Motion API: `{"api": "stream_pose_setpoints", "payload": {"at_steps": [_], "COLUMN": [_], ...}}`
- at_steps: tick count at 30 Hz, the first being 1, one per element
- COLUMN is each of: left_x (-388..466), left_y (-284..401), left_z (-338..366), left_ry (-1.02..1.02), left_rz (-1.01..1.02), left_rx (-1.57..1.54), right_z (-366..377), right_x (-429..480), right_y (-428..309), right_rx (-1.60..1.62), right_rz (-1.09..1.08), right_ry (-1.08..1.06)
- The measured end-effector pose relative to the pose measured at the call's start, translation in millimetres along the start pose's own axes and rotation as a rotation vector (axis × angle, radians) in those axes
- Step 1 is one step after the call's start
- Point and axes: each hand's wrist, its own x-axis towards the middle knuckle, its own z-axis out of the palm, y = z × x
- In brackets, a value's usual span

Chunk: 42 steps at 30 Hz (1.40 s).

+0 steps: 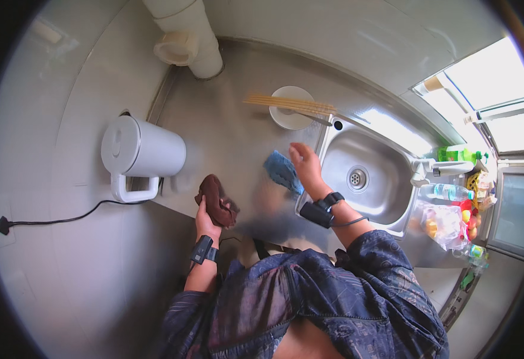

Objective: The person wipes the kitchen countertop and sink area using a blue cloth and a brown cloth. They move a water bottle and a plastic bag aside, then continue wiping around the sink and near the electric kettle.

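Observation:
My left hand (208, 221) is wrapped around a folded brown cloth (214, 202) over the front part of the steel counter. My right hand (306, 167) hangs near the sink's left rim with its fingers loosely bent and nothing seen in them. Just left of it, a crumpled blue cloth (282, 170) lies on the counter; the wrist side of that hand overlaps its edge. Farther back stands a white bowl (284, 121), with several wooden chopsticks (297, 104) and what looks like a metal utensil (318, 118) resting across it.
A white electric kettle (163, 148) stands at the left, its black cord (78, 219) running along the wall. The steel sink (378, 197) has a white faucet (423, 170). Bottles (450, 192) and a plastic bag (443, 224) crowd the right. A white pipe (203, 49) rises behind.

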Motion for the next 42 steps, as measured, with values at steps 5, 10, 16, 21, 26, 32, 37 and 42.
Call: {"api": "stream_pose_setpoints", "payload": {"at_steps": [5,10,16,21,26,32,37,42], "left_x": [-3.1,-3.8,1.6,5.6,6.5,-0.3,-1.6,-19.4], "left_y": [0.6,0.4,-1.4,-0.7,-2.9,-2.3,-3.3,-3.2], "left_z": [3.8,1.1,-0.4,-7.6,-5.6,1.8,3.7,22.2], "left_ry": [0.002,-0.023,0.007,0.002,-0.032,-0.056,-0.015,-0.007], "left_rz": [0.02,0.02,0.044,0.038,0.062,0.077,0.098,0.077], "left_rx": [0.008,0.017,0.049,0.065,0.071,0.103,0.127,0.191], "right_z": [-9.6,-8.1,-9.5,-22.7,-66.9,-126.2,-157.0,-171.3], "right_x": [34.1,56.1,66.9,50.6,13.4,-41.8,-77.1,-98.8], "right_y": [-19.9,-19.4,-5.0,-1.0,14.6,54.1,104.9,158.1], "right_rx": [0.771,0.985,1.025,1.081,1.123,1.096,1.024,1.058], "right_rz": [0.433,0.481,0.376,0.41,0.357,0.423,0.5,0.6], "right_ry": [0.072,0.081,-0.011,0.041,0.066,0.119,0.218,0.307]}}
